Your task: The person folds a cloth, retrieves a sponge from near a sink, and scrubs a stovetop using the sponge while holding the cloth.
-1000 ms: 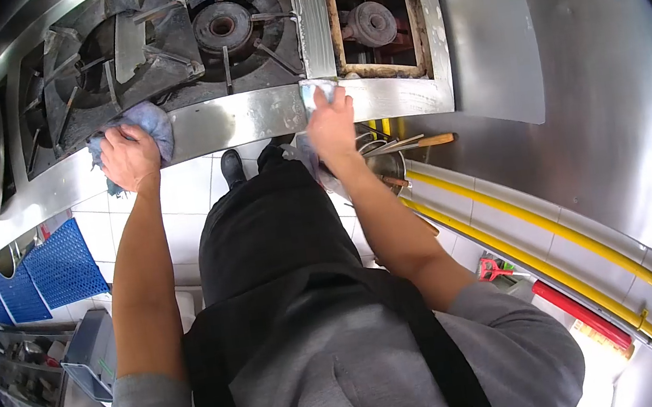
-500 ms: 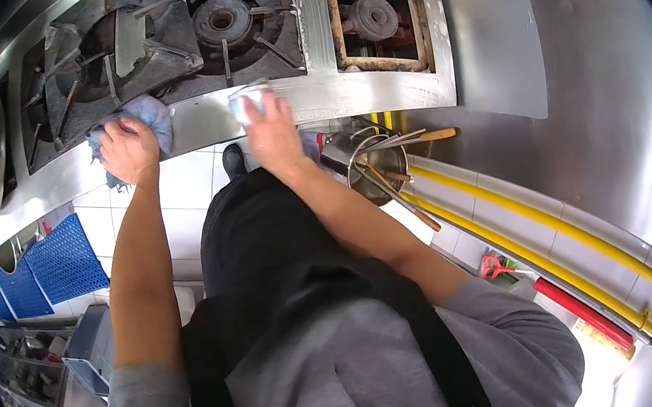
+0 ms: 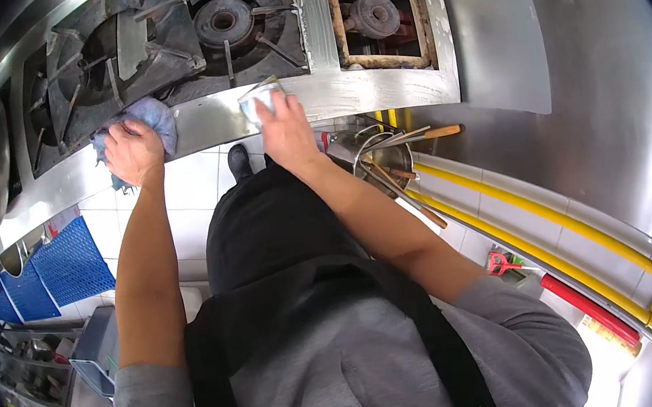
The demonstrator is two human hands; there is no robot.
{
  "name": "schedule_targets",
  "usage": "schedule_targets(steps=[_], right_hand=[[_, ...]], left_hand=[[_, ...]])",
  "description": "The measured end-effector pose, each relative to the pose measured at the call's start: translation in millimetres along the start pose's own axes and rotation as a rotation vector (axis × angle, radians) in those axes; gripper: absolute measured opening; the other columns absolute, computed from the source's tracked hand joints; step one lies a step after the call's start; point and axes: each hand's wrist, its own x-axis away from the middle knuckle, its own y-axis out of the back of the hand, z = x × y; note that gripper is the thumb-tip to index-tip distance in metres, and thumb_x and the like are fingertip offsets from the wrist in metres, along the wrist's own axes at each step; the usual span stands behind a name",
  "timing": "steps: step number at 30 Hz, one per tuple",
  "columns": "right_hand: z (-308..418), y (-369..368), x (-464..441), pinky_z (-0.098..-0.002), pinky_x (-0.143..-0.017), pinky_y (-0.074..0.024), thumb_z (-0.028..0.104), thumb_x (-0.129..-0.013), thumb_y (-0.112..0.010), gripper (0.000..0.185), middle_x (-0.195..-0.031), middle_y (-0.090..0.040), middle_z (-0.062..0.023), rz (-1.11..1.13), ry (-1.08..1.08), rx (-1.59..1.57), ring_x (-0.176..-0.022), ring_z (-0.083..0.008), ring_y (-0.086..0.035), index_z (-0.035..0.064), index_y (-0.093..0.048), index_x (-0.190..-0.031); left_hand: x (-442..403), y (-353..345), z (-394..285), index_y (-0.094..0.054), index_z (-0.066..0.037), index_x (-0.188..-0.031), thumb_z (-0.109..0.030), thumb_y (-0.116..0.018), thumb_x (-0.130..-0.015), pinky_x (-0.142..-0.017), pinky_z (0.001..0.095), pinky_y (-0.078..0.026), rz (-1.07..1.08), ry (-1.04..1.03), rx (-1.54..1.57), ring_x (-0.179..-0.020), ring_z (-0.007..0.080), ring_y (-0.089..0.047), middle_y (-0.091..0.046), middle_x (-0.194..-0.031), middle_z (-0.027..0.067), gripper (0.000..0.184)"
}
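Note:
My left hand [image 3: 134,151] rests at the left of the stove's steel front ledge [image 3: 206,120], its fingers closed over a bunched blue-grey cloth [image 3: 157,125]. Part of the cloth hangs below the ledge. Farther right, my right hand [image 3: 289,133] grips a small whitish scrubbing pad [image 3: 255,101] with a darker upper edge. The pad is against the ledge, just in front of the middle burner [image 3: 223,21]. My fingers cover some of it, and its exact kind is hard to make out.
Cast-iron grates [image 3: 94,69] lie over the left burners. At right, a burner sits in a rusty square opening [image 3: 378,18]. A metal pot [image 3: 352,147] with wooden-handled tools stands below, near yellow pipes [image 3: 547,213]. A blue perforated mat [image 3: 68,259] is at lower left.
My right hand has slid a little to the right along the ledge with the pad, which now sits more tilted. The left hand stays on the cloth. The whole view has shifted slightly.

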Motion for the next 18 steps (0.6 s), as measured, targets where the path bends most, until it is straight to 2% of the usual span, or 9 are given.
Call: schedule_targets(steps=[2, 4, 6, 9, 11, 12, 14, 18], right_hand=[[-22.3, 8.4, 2.9, -0.0458, -0.099, -0.0459, 0.002, -0.078, -0.061, 0.048, -0.129, -0.054, -0.0217, 0.025, 0.063, -0.091, -0.108, -0.0391, -0.053, 0.0089, -0.067, -0.126], [-62.5, 33.5, 15.6, -0.0455, -0.099, -0.046, 0.001, -0.078, -0.061, 0.049, -0.129, -0.055, -0.0202, 0.046, 0.049, 0.062, -0.108, -0.0384, -0.053, 0.0122, -0.068, -0.125], [-111.2, 51.7, 32.9, -0.0445, -0.103, -0.0434, 0.0, -0.073, -0.065, 0.056, -0.133, -0.052, -0.0163, 0.113, 0.042, 0.047, -0.113, -0.0362, -0.051, 0.0149, -0.067, -0.127], [-102.7, 52.3, 27.2, -0.0437, -0.102, -0.0436, -0.001, -0.072, -0.064, 0.055, -0.133, -0.053, -0.014, 0.13, 0.056, 0.049, -0.115, -0.0359, -0.05, 0.0174, -0.069, -0.124], [-76.9, 38.3, 11.3, -0.043, -0.102, -0.0432, 0.0, -0.072, -0.064, 0.054, -0.133, -0.055, -0.0108, 0.095, 0.224, -0.061, -0.117, -0.0351, -0.05, 0.0196, -0.071, -0.121], [-76.1, 42.8, 8.1, -0.043, -0.102, -0.0432, 0.0, -0.072, -0.064, 0.054, -0.133, -0.055, -0.0108, 0.091, 0.22, -0.065, -0.117, -0.0351, -0.05, 0.0196, -0.071, -0.121], [-82.5, 54.2, 2.9, -0.0428, -0.103, -0.0424, 0.0, -0.071, -0.065, 0.053, -0.134, -0.056, -0.0089, 0.192, 0.291, -0.057, -0.118, -0.0335, -0.05, 0.0211, -0.072, -0.119], [-123.3, 72.7, 14.1, -0.0419, -0.102, -0.0423, -0.001, -0.071, -0.065, 0.053, -0.134, -0.056, -0.0086, 0.255, 0.232, 0.026, -0.118, -0.0309, -0.051, 0.0223, -0.073, -0.118]], left_hand=[[-0.5, -1.8, -0.8, -0.064, -0.008, -0.098, -0.037, -0.051, -0.094, -0.083, 0.0513, -0.046, -0.001, 0.004, -0.01, -0.096, 0.0364, -0.063, -0.065, -0.1, 0.0144, 0.032], [-0.5, -1.0, -1.9, -0.064, -0.008, -0.097, -0.037, -0.051, -0.094, -0.083, 0.0515, -0.046, 0.015, 0.003, -0.012, -0.096, 0.0366, -0.063, -0.065, -0.1, 0.0144, 0.032], [-0.8, 0.4, -1.4, -0.064, -0.008, -0.097, -0.037, -0.051, -0.094, -0.083, 0.0517, -0.046, 0.027, 0.02, -0.021, -0.096, 0.0367, -0.063, -0.065, -0.1, 0.0144, 0.031], [-1.3, 1.3, -1.8, -0.063, -0.008, -0.096, -0.037, -0.051, -0.094, -0.083, 0.0518, -0.046, 0.012, -0.003, -0.024, -0.096, 0.037, -0.063, -0.065, -0.1, 0.0143, 0.031], [-0.4, 1.3, -1.9, -0.063, -0.008, -0.096, -0.037, -0.051, -0.094, -0.083, 0.0522, -0.046, 0.015, -0.002, -0.018, -0.096, 0.0372, -0.063, -0.065, -0.101, 0.0143, 0.031], [0.2, 1.3, -1.5, -0.063, -0.008, -0.096, -0.037, -0.051, -0.094, -0.083, 0.0522, -0.046, 0.013, -0.009, -0.02, -0.096, 0.0372, -0.063, -0.065, -0.101, 0.0143, 0.031], [-1.1, -0.8, -1.5, -0.064, -0.008, -0.097, -0.037, -0.051, -0.094, -0.083, 0.0525, -0.046, 0.019, 0.004, -0.02, -0.096, 0.0373, -0.063, -0.065, -0.101, 0.0145, 0.032], [0.1, 0.4, -1.6, -0.064, -0.008, -0.098, -0.038, -0.05, -0.094, -0.083, 0.0523, -0.046, 0.024, 0.029, -0.011, -0.097, 0.0372, -0.063, -0.065, -0.102, 0.0145, 0.032]])
